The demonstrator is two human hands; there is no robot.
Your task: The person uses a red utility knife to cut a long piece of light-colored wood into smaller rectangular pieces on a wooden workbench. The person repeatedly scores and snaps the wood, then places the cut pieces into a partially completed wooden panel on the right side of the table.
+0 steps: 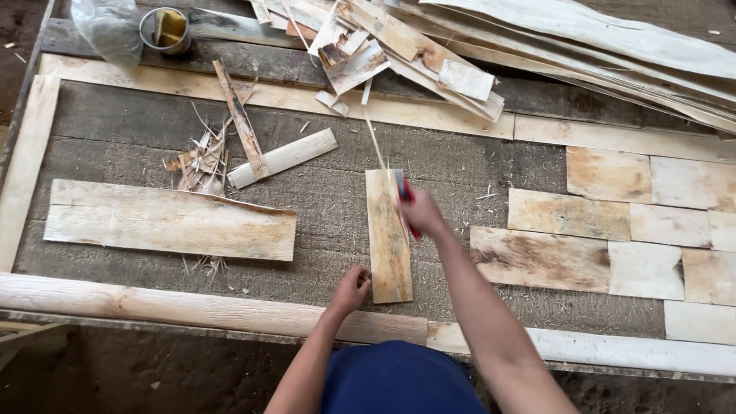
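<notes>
The left hand [351, 290] was down on the near left corner of the narrow wooden strip [388, 234], fingers curled against its edge, pinning it flat. The right hand [422, 215] was clenched around a red-handled knife [406, 201], its tip set along the strip's right edge near the far end. The strip lay lengthwise, pointing away from the person, on the grey work table [330, 192], in the middle of it, between the long plank [170, 221] on the left and the patchwork of flat wood pieces [613, 238] on the right.

That strip looked thin and light, a sheet of veneer more than a board; I judged it stiff along the grain but quick to split or curl, and easy to slide on the rough table top. Holding it at the near end with a flat press, as the left hand did, seemed the safe place, well clear of the blade. A thin sliver [376, 146] ran off from its far end.

No labels or signs showed anywhere. At the far left corner stood a round metal tin [165, 29] with something yellow inside, and just beside it a crumpled clear plastic bag [107, 27]. A heap of offcuts [391, 54] and long pale sheets [598, 46] lay across the far side, shavings [201, 162] sat near the plank, and a pale round pole [199, 307] ran along the near edge.
</notes>
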